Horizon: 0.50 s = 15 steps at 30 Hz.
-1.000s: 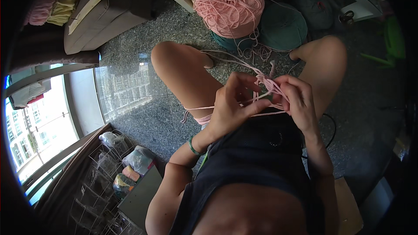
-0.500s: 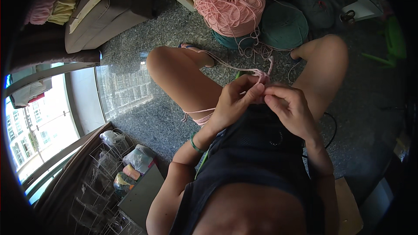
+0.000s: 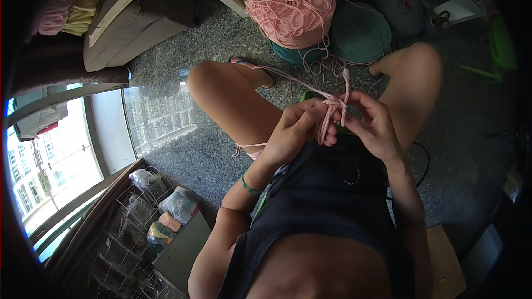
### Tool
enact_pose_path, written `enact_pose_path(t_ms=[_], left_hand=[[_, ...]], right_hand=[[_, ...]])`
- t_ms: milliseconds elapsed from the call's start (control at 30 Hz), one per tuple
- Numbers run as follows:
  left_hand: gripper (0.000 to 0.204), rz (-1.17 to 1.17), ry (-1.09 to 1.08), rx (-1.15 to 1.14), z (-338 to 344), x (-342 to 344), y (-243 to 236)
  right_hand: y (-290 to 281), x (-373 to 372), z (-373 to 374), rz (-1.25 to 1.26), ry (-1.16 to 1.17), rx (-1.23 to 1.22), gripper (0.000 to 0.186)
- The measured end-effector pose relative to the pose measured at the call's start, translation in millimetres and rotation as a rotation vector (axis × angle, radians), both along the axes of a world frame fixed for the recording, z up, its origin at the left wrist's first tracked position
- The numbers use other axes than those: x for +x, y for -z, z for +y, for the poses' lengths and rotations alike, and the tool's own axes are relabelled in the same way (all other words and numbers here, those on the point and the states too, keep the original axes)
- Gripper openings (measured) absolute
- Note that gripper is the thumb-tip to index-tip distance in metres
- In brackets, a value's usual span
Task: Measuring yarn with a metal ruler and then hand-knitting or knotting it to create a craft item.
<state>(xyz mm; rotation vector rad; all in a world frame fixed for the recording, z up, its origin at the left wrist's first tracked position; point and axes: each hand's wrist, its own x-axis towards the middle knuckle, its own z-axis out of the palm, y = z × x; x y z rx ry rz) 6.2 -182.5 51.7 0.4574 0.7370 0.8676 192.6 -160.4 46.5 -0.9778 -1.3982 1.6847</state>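
Observation:
My left hand (image 3: 299, 130) is closed on a knotted bundle of pale pink cord (image 3: 332, 105) above my lap, with looped strands hanging over its fingers. My right hand (image 3: 371, 124) is at the bundle's right side, fingers curled at an upright strand with a loose tip. A long strand runs from the knot toward my left foot (image 3: 249, 67). More pink cord (image 3: 250, 149) is wrapped round my left thigh. Beyond my knees, a large pink yarn cake (image 3: 289, 11) sits on teal yarn (image 3: 288, 52), beside a darker green cake (image 3: 360, 33), with tangled strands on the floor.
A stone floor (image 3: 210, 41) surrounds me. At left are a brown cushioned seat (image 3: 127, 39), a bright window (image 3: 50, 160) and a wire rack (image 3: 127, 227) with bags. At right are scissors (image 3: 440, 19), a green plastic object (image 3: 501, 50) and a black cable (image 3: 424, 166).
The pink cord has gone from stretched between both hands, through bunched at the fingertips, to looped down over my left fingers. My right hand has lifted and moved slightly right from the knot.

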Motion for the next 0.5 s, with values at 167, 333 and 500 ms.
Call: enact_pose_path(t_ms=[167,333,500], left_hand=[[0.022,0.367,0.021,0.230,1.5,-7.2,-5.3],[0.017,0.806,0.036,0.597,4.5,-5.9,-19.6],[0.014,0.819,0.090,0.704,5.9,-5.3,-21.2]], right_hand=[[-13.6,5.0,1.6,0.079,0.014,-0.195,0.021],[-18.8,8.4,4.4,-0.017,-0.015,-0.113,0.013],[-12.4,8.6,6.1,-0.132,-0.018,-0.058,0.014]])
